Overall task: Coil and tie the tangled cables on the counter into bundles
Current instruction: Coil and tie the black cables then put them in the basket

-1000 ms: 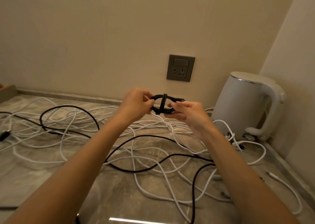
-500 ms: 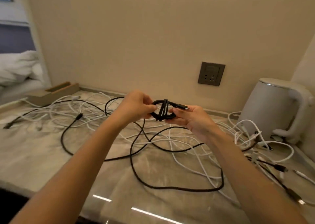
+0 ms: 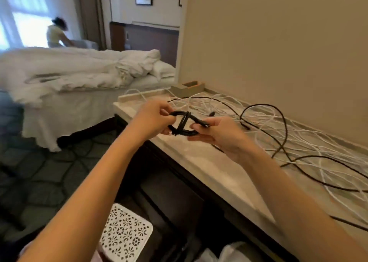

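**Foreground.** One white perforated object [image 3: 125, 228], possibly a stool top, stood on the floor before the dark cabinet. Above it, two bare forearms reached toward the counter [image 3: 209, 162].

**Hands.** The left hand [image 3: 154, 120] gripped one side of a small black cable bundle [image 3: 182, 123], fingers curled round its loops. The right hand [image 3: 221, 134] pinched the opposite side, along with the free plug end [image 3: 206, 124]. The bundle was held in the air just above the counter's near corner, with a wrap of cable crossing its middle.

**Risk, as judged.** The wrap looked loose. If the plug end slipped from the right-hand pinch before being tucked in, the springy loops would probably open and undo the coil. A bundle dropped from here could also fall past the counter edge.

**Count.**
- Bundles: one.
- Hands: two.
- Loose black cables [image 3: 282, 122]: at least two.
- White cables [image 3: 310, 142]: too tangled to count, spread along the counter.
- Farther off: one small box [image 3: 187, 88] at the counter's end, one bed [image 3: 79, 72], and one person [image 3: 55, 32] by the window.
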### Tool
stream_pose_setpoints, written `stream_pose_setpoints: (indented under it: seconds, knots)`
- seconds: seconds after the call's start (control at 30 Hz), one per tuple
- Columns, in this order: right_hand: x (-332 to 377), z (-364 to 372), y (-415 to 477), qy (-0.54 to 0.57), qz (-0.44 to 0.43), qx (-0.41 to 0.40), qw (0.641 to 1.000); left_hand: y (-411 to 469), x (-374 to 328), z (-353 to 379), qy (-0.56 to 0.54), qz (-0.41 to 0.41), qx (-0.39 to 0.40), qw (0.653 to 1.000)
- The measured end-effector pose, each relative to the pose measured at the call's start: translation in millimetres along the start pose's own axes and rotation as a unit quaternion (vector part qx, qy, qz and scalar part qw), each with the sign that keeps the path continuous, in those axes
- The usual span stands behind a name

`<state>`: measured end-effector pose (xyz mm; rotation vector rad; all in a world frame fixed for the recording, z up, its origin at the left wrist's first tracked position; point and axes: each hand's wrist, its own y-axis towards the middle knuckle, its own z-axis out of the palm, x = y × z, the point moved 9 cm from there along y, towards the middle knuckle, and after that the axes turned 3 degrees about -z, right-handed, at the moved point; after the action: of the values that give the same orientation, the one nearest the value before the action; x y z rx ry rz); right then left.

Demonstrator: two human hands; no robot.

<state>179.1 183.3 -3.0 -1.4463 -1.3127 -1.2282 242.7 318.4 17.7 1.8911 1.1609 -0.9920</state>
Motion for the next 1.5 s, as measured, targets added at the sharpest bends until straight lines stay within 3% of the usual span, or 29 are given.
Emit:
stream_pose_setpoints:
  seconds: [0.3,0.47,0.6,0.87,1.0,1.13,1.33,1.5]
  knots:
    - [-74,203,35,0.066,0.069,0.166,0.981,-57,178,-116,0.013,-0.183,-0.076,0.980]
    - [-143,284,39,0.140,0.156,0.183,0.961,-95,295,-137,-0.059,-0.320,-0.130,0.937]
    - [-189,323,34,0.130,0.200,0.210,0.948,-123,359,-120,-0.104,-0.414,-0.105,0.898]
    - [-264,366,24,0.039,0.285,0.295,0.911,-134,431,-115,-0.179,-0.393,-0.194,0.881]
    - [-287,372,16,-0.003,0.358,0.295,0.886,-134,469,-104,-0.087,-0.412,-0.153,0.894]
    - [-317,360,16,-0.036,0.422,0.223,0.878,-131,493,-77,0.085,-0.430,-0.038,0.898]
    - [-354,341,15,-0.140,0.447,0.182,0.865,-161,551,-21,0.050,-0.502,0.019,0.863]
    - [-371,345,15,-0.146,0.455,0.188,0.858,-167,579,1,0.040,-0.498,0.002,0.866]
